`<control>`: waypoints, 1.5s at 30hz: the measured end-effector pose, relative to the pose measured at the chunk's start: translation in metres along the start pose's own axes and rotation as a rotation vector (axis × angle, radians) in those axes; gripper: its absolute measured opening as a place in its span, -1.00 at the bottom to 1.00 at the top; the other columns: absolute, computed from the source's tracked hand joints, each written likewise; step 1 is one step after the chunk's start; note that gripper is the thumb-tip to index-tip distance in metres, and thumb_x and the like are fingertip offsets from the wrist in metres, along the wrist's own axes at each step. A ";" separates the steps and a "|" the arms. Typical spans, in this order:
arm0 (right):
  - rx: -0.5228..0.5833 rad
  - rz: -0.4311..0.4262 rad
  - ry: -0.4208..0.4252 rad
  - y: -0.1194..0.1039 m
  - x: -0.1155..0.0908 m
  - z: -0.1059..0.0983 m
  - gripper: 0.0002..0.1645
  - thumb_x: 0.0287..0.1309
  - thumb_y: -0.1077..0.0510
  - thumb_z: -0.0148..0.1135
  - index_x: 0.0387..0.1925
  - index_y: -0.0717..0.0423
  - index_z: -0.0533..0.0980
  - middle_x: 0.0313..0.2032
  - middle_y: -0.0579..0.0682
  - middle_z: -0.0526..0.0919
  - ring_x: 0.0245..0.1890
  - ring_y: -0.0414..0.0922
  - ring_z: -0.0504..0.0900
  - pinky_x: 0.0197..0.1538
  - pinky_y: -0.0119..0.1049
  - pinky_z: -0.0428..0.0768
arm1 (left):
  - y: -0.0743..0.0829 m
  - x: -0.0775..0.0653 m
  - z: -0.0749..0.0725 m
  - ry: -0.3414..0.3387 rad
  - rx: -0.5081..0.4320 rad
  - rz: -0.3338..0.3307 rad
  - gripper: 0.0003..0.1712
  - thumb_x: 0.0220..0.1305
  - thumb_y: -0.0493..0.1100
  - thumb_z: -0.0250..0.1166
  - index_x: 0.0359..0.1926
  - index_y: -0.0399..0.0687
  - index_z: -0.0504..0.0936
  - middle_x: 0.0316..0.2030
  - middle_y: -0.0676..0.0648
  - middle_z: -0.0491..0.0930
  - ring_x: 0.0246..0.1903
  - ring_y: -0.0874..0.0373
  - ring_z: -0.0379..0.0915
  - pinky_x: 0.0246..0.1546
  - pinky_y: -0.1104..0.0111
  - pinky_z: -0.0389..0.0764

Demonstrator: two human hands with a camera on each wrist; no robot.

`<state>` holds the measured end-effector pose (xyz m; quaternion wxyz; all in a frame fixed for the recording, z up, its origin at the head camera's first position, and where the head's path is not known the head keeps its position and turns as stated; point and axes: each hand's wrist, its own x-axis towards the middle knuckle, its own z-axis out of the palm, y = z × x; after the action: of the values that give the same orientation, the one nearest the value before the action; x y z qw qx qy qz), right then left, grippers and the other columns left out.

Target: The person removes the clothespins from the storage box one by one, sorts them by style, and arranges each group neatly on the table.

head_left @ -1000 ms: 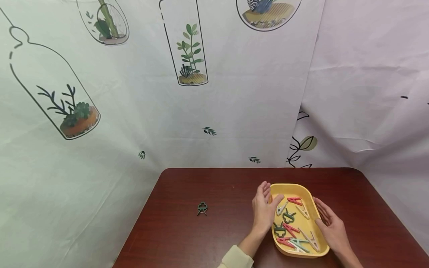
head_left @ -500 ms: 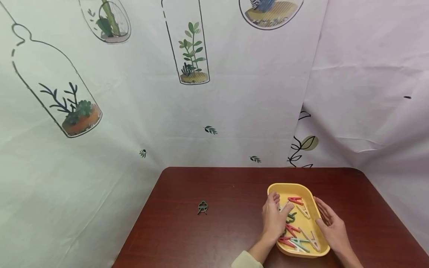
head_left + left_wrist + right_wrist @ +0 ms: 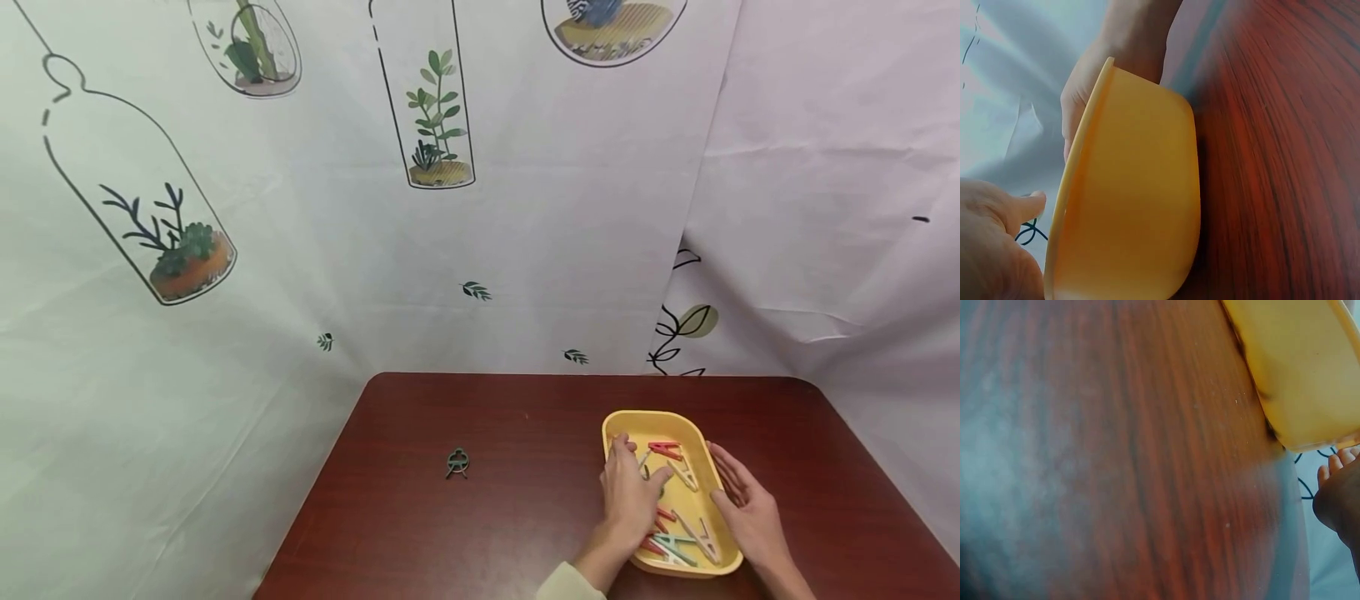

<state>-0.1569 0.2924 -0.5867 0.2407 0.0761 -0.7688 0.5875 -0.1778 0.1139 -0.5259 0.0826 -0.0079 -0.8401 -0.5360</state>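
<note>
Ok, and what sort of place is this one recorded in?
Probably a staged recording corner rather than an everyday room: creased, plant-printed sheets hang as a backdrop around a bare-looking reddish-brown table, which holds a yellow tray of clips.

Tray (image 3: 690, 502) sat on table's (image 3: 525, 517) right half, clips (image 3: 664, 448) inside; lone clip (image 3: 457, 462) lay left; cloth (image 3: 525, 217) hung behind.
</note>
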 end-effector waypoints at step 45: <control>-0.119 0.077 0.001 -0.008 -0.001 0.001 -0.28 0.35 0.57 0.14 0.51 0.40 0.31 0.45 -0.14 0.47 0.26 -0.64 0.39 0.18 -0.73 0.39 | -0.016 -0.003 0.026 -0.112 0.216 -0.003 -0.39 -0.22 -0.38 0.77 -0.24 0.03 0.55 -0.46 0.20 0.50 -0.43 0.35 0.42 -0.33 0.43 0.56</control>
<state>-0.1534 0.2887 -0.5810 0.2223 0.0317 -0.8047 0.5495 -0.1804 0.1312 -0.5515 0.0352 -0.0274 -0.8963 -0.4412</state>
